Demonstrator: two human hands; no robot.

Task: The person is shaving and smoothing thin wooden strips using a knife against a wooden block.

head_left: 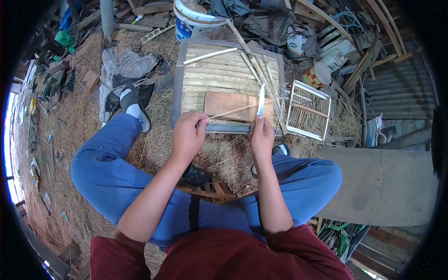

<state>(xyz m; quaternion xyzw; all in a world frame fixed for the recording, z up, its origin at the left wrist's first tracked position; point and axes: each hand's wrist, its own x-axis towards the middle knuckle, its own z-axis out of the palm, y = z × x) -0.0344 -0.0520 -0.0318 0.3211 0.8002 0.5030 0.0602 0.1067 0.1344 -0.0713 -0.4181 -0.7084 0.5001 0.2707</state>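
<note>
My left hand (189, 133) is closed, pinching one end of a thin, pale wooden strip (233, 111) between thumb and fingers. The strip runs off to the right, rising slightly past the knife. In my right hand (262, 137) is a knife (261, 99), its bright blade pointing away from me and crossing the strip. Whether blade and strip touch, I cannot tell. Below both lies a reddish-brown board (221, 101), flat on a low slatted wooden table (205, 79) with a grey frame. My fingers hide most of the knife's handle.
Loose sticks (210, 56) lie on the slats, and a long stick (240, 37) leans across the far right corner. A small white-edged frame with bars (307, 110) stands right of the table. Beyond are a white bucket (198, 21) and a red-yellow can (317, 74). Shavings (88, 56) litter the ground.
</note>
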